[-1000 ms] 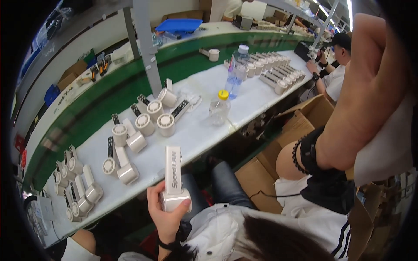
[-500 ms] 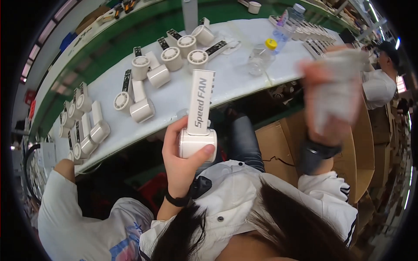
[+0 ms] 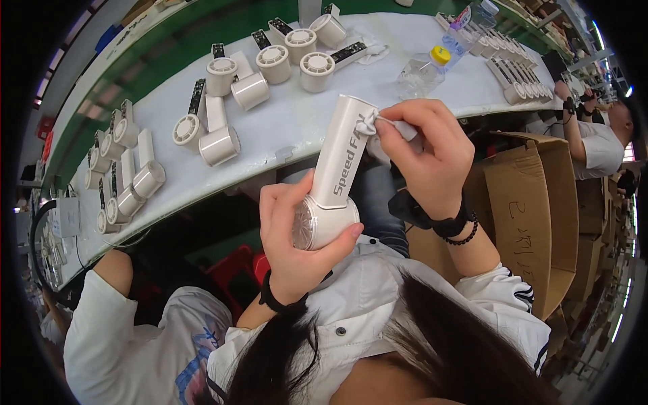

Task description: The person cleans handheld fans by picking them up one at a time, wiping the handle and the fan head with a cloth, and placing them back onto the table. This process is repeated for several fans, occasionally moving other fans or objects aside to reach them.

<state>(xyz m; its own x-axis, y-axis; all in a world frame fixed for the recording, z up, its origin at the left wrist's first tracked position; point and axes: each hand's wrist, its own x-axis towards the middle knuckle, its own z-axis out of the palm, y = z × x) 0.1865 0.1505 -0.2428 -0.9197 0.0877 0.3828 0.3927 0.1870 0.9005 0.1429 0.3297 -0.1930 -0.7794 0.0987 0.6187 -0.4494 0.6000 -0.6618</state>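
Observation:
A white handheld fan [image 3: 332, 217] with grey lettering along its handle is held in my left hand [image 3: 289, 229], whose fingers and thumb wrap round the round fan head. The handle points up and slightly right. My right hand [image 3: 432, 152] pinches a white cloth [image 3: 403, 129] between thumb and fingers. A bunched tip of this cloth touches the handle near its upper end, over part of the lettering. The rest of the cloth is partly hidden behind my right hand.
Several part-built white fans [image 3: 273, 62] with exposed circuit boards lie on the white-covered bench [image 3: 283, 128]. A clear bottle with a yellow cap [image 3: 424, 73] stands at the back right. An open cardboard box [image 3: 520, 216] is at my right. A co-worker's arm [image 3: 101, 304] is close on my left.
My right hand has swung in from the far right with the cloth and now meets the fan handle. The fan has tilted to the right in my left hand.

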